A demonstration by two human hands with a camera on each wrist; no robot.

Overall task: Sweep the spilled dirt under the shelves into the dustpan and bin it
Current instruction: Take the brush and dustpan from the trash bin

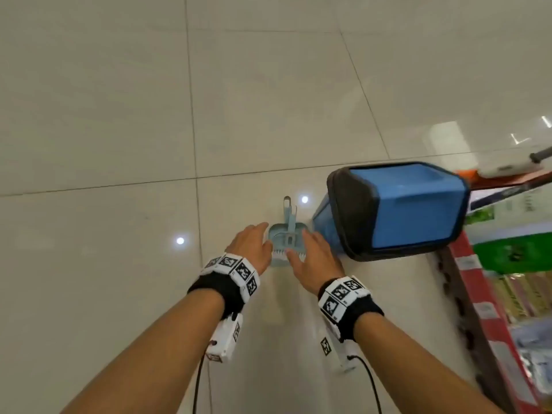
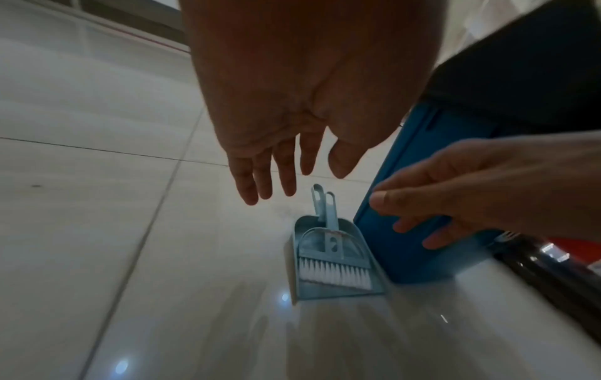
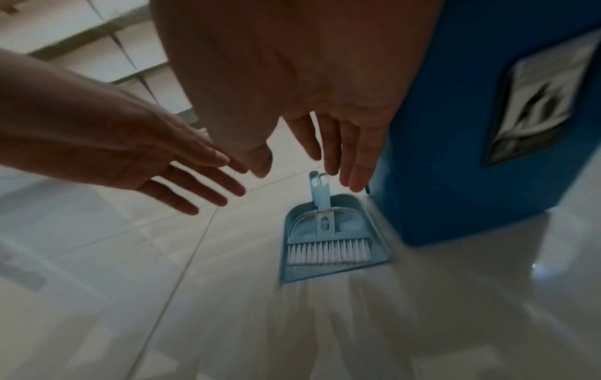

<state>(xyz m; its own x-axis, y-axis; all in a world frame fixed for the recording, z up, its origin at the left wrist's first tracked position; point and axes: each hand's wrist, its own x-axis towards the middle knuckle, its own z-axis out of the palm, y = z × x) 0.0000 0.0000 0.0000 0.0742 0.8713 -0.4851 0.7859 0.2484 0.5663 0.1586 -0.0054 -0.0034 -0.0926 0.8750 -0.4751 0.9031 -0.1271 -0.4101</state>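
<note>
Just beside the blue bin (image 1: 400,210), on the floor: dustpan (image 2: 328,259) with brush (image 3: 328,246) nested inside. Thin, stiff plastic, likely light and slidey on tile. Your left hand (image 1: 254,246) and right hand (image 1: 316,258) hover spread, empty. Take both handles.

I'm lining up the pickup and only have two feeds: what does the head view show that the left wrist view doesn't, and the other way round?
Only the head view: the wrist bands, the bin's black liner rim from above, and the stocked shelves on the right.
Only the left wrist view: the brush's white bristles in full, lying in the dustpan.
Both: left hand and right hand open above the dustpan, holding nothing, with the blue bin beside it on the tiled floor.
</note>
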